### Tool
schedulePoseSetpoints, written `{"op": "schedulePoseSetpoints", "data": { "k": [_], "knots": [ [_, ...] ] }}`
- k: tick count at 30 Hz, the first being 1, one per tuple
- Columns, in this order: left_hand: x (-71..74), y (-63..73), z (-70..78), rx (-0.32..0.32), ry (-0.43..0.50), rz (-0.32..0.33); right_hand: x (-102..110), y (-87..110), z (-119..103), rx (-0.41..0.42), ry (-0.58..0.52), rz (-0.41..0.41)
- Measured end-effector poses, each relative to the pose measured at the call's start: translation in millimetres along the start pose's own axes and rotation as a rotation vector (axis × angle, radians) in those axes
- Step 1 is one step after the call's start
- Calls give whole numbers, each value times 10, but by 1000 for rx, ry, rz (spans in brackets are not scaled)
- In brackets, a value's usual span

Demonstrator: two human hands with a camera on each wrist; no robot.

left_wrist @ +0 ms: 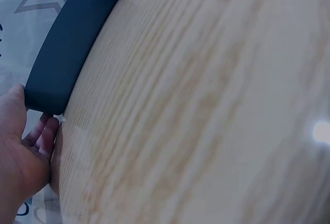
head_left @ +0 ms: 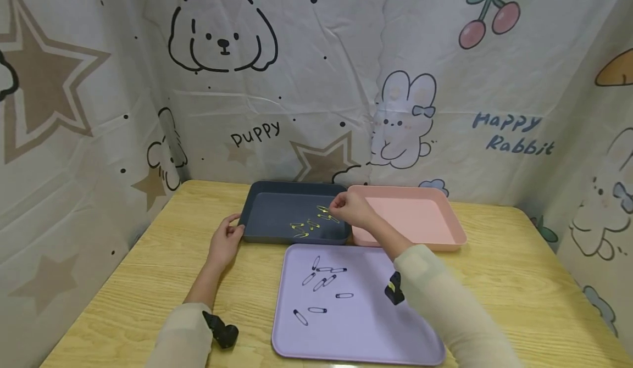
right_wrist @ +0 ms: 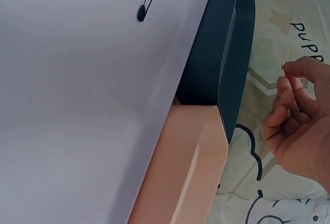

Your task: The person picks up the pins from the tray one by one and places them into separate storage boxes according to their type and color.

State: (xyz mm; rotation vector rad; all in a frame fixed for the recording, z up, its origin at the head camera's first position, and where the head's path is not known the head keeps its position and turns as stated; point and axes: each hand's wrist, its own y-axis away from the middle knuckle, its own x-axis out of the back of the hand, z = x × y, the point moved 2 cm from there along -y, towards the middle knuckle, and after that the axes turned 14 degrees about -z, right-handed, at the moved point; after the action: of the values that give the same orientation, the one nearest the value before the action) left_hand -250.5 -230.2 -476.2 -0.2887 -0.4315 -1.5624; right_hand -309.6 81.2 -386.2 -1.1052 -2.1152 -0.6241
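Between thumb and forefinger, my right hand [head_left: 353,208] pinches a yellow safety pin [right_wrist: 286,59]. This hand is over the right end of the dark blue tray [head_left: 267,214], where several more yellow safety pins [head_left: 311,225] lie loosely grouped. At the tray's left end, my left hand [head_left: 226,241] holds the front corner; the left wrist view has the thumb at the rim and the curled fingers lower down by the end wall. Several black safety pins [head_left: 324,283] are scattered over the left part of a lilac tray [head_left: 366,335] in front.
A pink tray [head_left: 410,214] stands at the back right, directly beside the dark blue one. All three trays are on a wooden table [head_left: 509,280]. Behind and around it hangs a printed cloth [head_left: 316,82]. Both forearms wear pale sleeves with black devices [head_left: 394,290].
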Motion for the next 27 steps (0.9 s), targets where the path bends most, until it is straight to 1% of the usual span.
{"op": "schedulePoseSetpoints", "data": {
  "k": [8, 16, 23, 27],
  "knots": [
    [4, 14, 11, 5, -12, 10, -60, -138, -40, -52, -9, 11],
    [6, 6, 1, 5, -29, 32, -119, -270, -106, -36, 17, 16],
    [10, -5, 9, -7, -19, 35, -134, -307, -124, -73, 5, 28],
    [2, -16, -1, -7, -11, 30, -162, -319, -79, -96, 7, 36]
  ]
}}
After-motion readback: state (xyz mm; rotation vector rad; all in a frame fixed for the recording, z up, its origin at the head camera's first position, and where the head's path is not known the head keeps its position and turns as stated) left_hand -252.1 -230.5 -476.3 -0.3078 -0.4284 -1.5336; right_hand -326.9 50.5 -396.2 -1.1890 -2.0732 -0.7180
